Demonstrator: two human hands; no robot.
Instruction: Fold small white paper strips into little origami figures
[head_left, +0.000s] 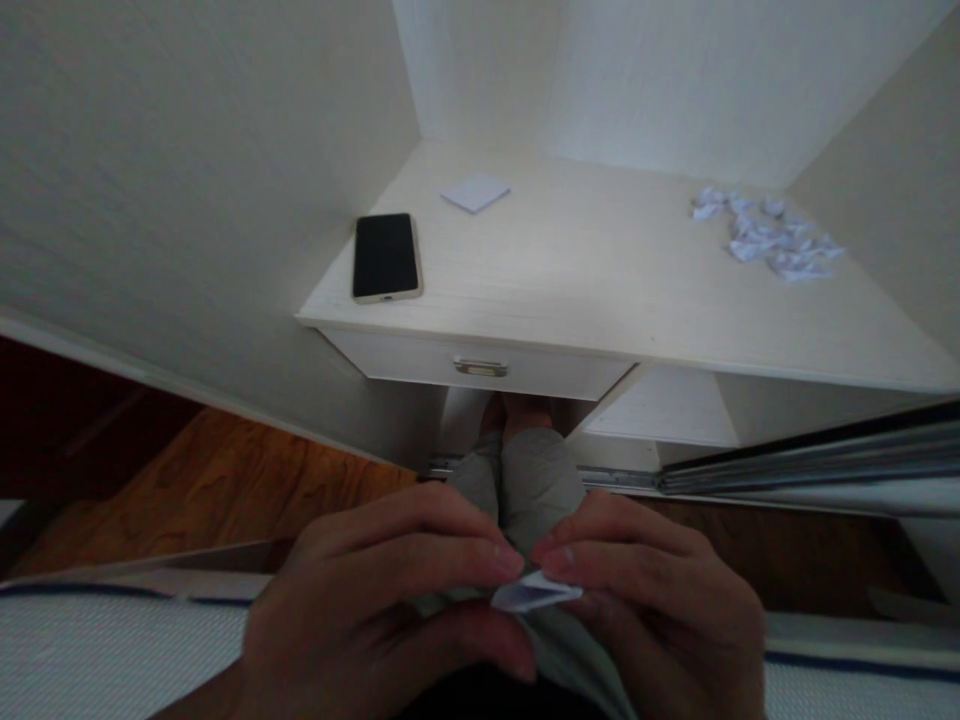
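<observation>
A small piece of folded white paper (534, 594) is held between my two hands, above my lap. My left hand (382, 590) pinches its left end between thumb and fingers. From the other side, my right hand (652, 600) grips the right end, its fingertips almost meeting those of the left. The paper shows a narrow opening toward me; part of it is hidden behind the fingers.
On the white desk top (555, 260) lie a black-screened phone (386, 257), a flat stack of white paper (476, 192) and a pile of small folded paper pieces (772, 237). Below is a drawer with a metal handle (481, 368). My legs (536, 475) extend under the desk.
</observation>
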